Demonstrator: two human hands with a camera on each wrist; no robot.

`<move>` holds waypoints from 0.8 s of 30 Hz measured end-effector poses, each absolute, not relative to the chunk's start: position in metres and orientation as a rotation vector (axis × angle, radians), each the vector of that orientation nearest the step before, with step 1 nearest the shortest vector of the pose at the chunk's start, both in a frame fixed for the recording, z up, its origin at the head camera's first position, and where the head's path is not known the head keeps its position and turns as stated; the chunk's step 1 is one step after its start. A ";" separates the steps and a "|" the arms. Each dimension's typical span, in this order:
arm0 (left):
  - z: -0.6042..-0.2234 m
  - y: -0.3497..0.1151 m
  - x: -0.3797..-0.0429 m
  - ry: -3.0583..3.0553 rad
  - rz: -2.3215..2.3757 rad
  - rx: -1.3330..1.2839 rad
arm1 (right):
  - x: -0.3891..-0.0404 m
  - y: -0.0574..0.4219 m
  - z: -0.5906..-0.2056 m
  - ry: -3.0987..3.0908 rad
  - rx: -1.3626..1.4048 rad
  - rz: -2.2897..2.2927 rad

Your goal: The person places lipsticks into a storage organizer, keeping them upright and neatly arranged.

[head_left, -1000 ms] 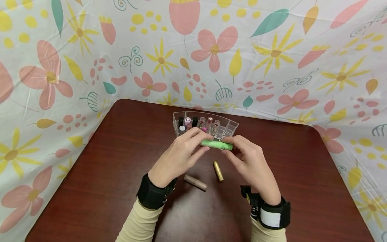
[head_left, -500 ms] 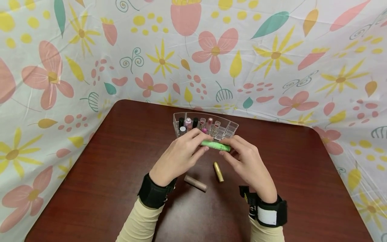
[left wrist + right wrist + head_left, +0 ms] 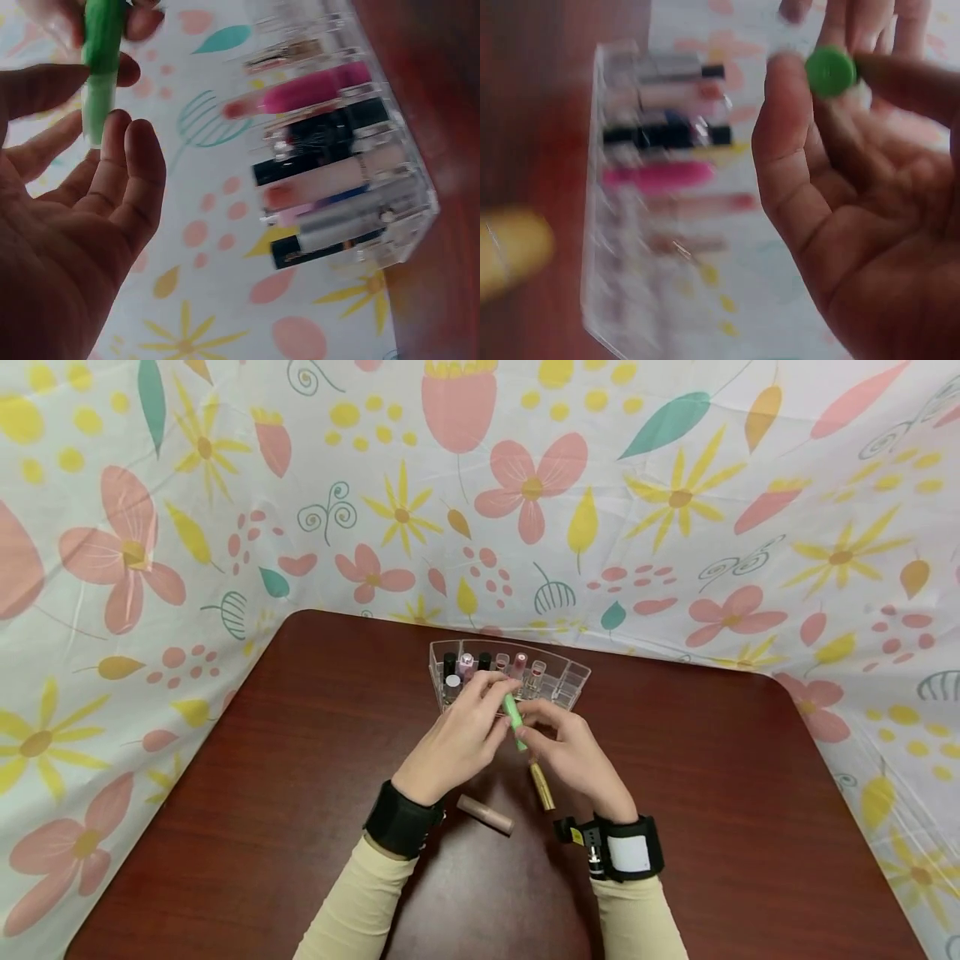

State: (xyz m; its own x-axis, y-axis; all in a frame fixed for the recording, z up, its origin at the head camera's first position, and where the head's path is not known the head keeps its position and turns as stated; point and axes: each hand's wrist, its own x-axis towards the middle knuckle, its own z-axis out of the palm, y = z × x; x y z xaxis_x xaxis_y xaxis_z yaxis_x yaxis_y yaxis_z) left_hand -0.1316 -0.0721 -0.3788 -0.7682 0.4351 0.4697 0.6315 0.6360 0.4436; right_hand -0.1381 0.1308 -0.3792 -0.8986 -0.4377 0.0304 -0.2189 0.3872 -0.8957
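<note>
In the head view, a slim green lip balm tube is held in the air in front of the clear organizer, its long side pointing toward the wearer. My left hand pinches its far end between thumb and fingers, while my right hand pinches the near end. The left wrist view shows the tube as darker green above and paler below, with the left palm turned up beneath. Its round green end faces the right wrist camera, between thumb and finger.
A clear acrylic organizer holds several lipsticks and glosses, including a pink tube. On the brown table lie a gold lipstick tube and a taupe tube. Flowered cloth hangs behind the table.
The green lip balm tube has swung from lying crosswise to pointing toward the wearer. My right hand has moved left, closer to the left hand. The tubes on the table stay put.
</note>
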 end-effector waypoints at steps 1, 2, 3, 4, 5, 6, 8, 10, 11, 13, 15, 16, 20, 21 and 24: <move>-0.383 -0.071 -0.133 -2.559 -0.851 -0.859 | -0.141 0.131 -0.383 2.360 -0.536 -1.579; -0.386 -0.070 -0.134 -2.574 -0.844 -0.868 | -0.143 0.131 -0.387 2.296 -0.488 -1.629; -0.389 -0.068 -0.135 -2.590 -0.824 -0.881 | -0.145 0.131 -0.390 2.250 -0.452 -1.664; -0.392 -0.067 -0.136 -2.605 -0.798 -0.894 | -0.146 0.132 -0.392 2.207 -0.416 -1.692; -0.394 -0.066 -0.137 -2.614 -0.776 -0.908 | -0.148 0.133 -0.394 2.170 -0.384 -1.715; -0.396 -0.065 -0.138 -2.622 -0.751 -0.916 | -0.149 0.133 -0.395 2.141 -0.361 -1.733; -0.399 -0.062 -0.139 -2.625 -0.717 -0.923 | -0.150 0.134 -0.397 2.105 -0.327 -1.752; -0.401 -0.060 -0.139 -2.626 -0.686 -0.920 | -0.151 0.134 -0.399 2.050 -0.301 -1.797; -0.402 -0.058 -0.139 -2.626 -0.675 -0.920 | -0.152 0.134 -0.400 2.028 -0.288 -1.825; -0.404 -0.056 -0.139 -2.626 -0.665 -0.925 | -0.152 0.132 -0.401 1.994 -0.262 -1.880; -0.405 -0.054 -0.139 -2.625 -0.666 -0.937 | -0.152 0.131 -0.402 1.964 -0.232 -1.937; -0.406 -0.053 -0.138 -2.623 -0.671 -0.945 | -0.152 0.131 -0.402 1.964 -0.220 -1.953; -0.408 -0.050 -0.138 -2.616 -0.694 -0.967 | -0.154 0.133 -0.405 1.971 -0.204 -1.971; -0.408 -0.050 -0.138 -2.619 -0.691 -0.972 | -0.154 0.133 -0.406 1.976 -0.204 -1.965; -0.411 -0.050 -0.138 -2.636 -0.675 -0.984 | -0.156 0.135 -0.410 1.978 -0.209 -1.942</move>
State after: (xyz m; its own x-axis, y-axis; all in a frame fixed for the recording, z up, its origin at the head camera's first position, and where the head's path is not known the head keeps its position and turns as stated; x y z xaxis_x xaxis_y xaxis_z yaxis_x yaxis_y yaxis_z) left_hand -0.1384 -0.0503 -0.4109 -0.7415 0.5529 0.3800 0.6675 0.6649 0.3351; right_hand -0.1557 0.1345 -0.4100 -0.9243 -0.3508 -0.1501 0.1438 0.0442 -0.9886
